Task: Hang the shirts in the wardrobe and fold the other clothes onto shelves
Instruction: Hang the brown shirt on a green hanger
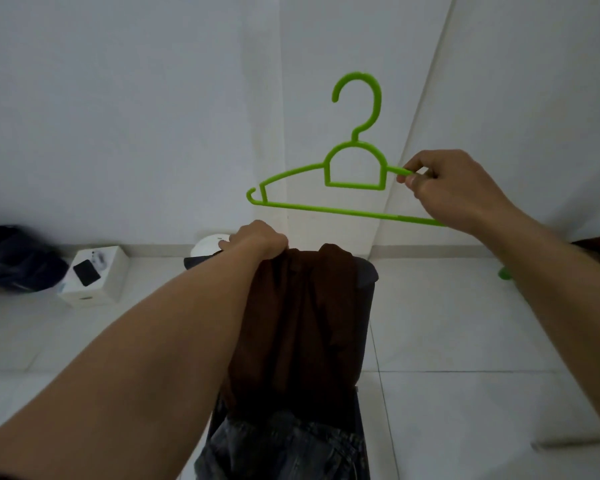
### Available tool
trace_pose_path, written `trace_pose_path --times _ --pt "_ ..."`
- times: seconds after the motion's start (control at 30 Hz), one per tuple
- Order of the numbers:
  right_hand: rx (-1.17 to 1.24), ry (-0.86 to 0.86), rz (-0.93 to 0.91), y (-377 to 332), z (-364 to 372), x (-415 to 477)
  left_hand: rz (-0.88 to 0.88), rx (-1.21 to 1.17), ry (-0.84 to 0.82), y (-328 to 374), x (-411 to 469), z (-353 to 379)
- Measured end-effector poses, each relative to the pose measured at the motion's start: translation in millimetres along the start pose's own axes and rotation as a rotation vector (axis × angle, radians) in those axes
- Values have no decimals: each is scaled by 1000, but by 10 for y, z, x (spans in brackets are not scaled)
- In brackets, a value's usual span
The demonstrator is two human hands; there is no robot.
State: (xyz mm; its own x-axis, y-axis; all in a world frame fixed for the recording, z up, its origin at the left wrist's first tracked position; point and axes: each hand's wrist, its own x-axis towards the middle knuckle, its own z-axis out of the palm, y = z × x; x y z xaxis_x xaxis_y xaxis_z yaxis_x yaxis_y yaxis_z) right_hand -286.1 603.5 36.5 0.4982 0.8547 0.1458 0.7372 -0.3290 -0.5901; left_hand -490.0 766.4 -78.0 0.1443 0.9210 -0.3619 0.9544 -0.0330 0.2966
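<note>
Smooth, slightly shiny plastic on the green hanger (326, 208), soft matt cloth for the brown shirt (302, 323). Rough-ish faded denim on the jeans (284, 448), glossy floor tiles (465, 341).

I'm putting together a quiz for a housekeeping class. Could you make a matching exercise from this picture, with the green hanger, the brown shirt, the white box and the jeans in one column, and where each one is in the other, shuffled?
1. green hanger
2. brown shirt
3. white box
4. jeans

A. on the floor at the left
B. nearest the camera, below the shirt
C. held up in the air by the right hand
D. draped over the dark chair back, gripped by the left hand

Pairs: 1-C, 2-D, 3-A, 4-B
</note>
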Motion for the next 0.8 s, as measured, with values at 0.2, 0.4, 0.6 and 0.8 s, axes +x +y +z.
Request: trace_pose_path --times 0.2,0.4,0.6,0.8 --pt "28 42 42 -73 17 73 127 -236 36 97 -64 -213" --pt "30 102 70 -221 -28 1 -4 -682 -15 16 -211 -527" --pt "52 156 84 -441 -235 -197 -51 -802 -326 -83 -492 -879" --pt "41 200 117 -624 -473 -328 92 -780 -84 -134 -641 -1140"
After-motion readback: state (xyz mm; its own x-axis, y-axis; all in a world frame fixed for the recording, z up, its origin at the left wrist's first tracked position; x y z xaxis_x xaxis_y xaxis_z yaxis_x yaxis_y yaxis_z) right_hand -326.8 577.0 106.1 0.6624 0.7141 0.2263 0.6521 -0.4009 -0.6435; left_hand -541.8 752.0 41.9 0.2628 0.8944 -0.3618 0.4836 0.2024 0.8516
